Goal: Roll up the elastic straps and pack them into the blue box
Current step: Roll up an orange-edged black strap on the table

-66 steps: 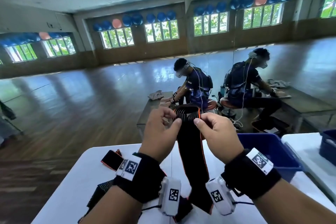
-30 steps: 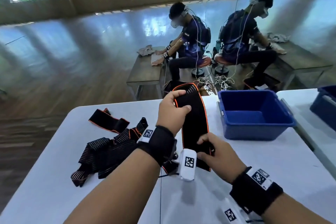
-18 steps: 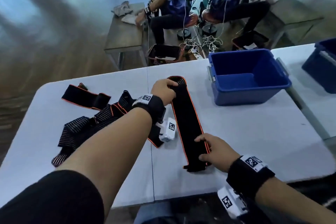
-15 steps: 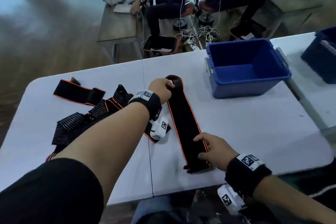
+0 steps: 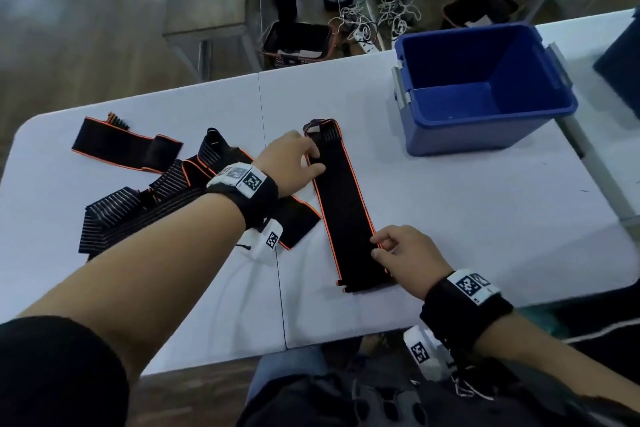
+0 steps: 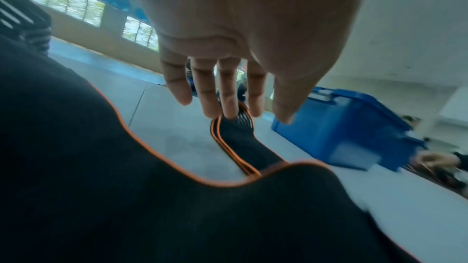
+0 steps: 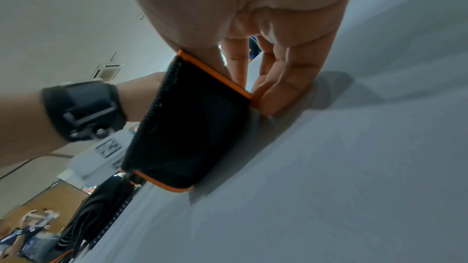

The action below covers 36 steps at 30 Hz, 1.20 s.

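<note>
A long black elastic strap (image 5: 341, 211) with orange edging lies doubled over and stretched out flat on the white table (image 5: 467, 218). My left hand (image 5: 311, 158) presses its far looped end with fairly straight fingers (image 6: 229, 107); the strap (image 6: 240, 137) runs back under the wrist. At the near end my right hand (image 5: 379, 248) pinches the strap's right orange edge between thumb and fingers (image 7: 276, 95) and lifts that end (image 7: 187, 127) slightly off the table. The blue box (image 5: 485, 133), open and with nothing in it, stands at the far right, also in the left wrist view (image 6: 341, 127).
A heap of several black and striped straps (image 5: 149, 198) lies to the left, with one more strap (image 5: 117, 146) behind it. Part of a second blue box (image 5: 620, 59) shows at the right edge. Beyond the table are seated people, cables and a floor basket (image 5: 298, 42).
The strap, held up in the air by both hands earlier, now lies flat on the table. My left hand stays at the far end and my right hand at the near end.
</note>
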Each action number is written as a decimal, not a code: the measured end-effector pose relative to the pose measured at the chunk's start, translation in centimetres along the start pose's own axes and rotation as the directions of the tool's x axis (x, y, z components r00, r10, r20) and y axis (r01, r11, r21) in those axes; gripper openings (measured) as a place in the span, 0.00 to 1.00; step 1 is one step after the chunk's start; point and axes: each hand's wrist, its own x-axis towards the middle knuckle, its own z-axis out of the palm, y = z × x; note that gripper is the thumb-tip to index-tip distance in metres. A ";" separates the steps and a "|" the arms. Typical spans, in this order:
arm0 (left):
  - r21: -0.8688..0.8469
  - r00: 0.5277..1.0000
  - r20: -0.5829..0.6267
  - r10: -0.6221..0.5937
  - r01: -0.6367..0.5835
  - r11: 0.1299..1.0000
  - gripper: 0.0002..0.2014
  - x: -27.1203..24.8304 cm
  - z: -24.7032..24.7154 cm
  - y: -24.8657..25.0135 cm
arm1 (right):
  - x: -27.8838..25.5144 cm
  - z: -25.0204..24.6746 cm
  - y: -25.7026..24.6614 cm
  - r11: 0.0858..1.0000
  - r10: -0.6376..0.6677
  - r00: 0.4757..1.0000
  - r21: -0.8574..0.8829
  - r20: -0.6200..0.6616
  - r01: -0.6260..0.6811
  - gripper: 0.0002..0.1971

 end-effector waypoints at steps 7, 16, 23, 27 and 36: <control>0.224 0.948 0.317 -0.028 -0.046 0.974 0.14 -7.8 1.8 -1.0 | 0.7 0.4 0.4 1.000 -0.008 1.000 0.028 0.030 0.007 0.04; 0.059 0.984 0.164 0.075 -0.086 0.995 0.17 -15.3 5.6 2.6 | -0.1 0.0 1.1 0.979 0.059 0.998 0.197 -0.018 -0.054 0.07; -0.155 1.000 0.015 0.013 -0.011 0.988 0.21 -17.2 11.0 2.6 | -1.1 -0.4 1.1 0.964 0.036 0.999 0.261 0.026 -0.042 0.15; -0.163 0.999 -0.029 -0.015 0.010 0.987 0.22 -17.7 12.0 2.5 | -2.0 -0.4 0.7 0.961 0.020 0.997 0.272 0.072 -0.039 0.18; -0.282 0.979 -0.091 -0.181 0.149 0.948 0.13 -17.6 12.6 3.5 | -2.8 -0.5 0.7 0.959 -0.184 0.964 -0.180 0.191 0.218 0.14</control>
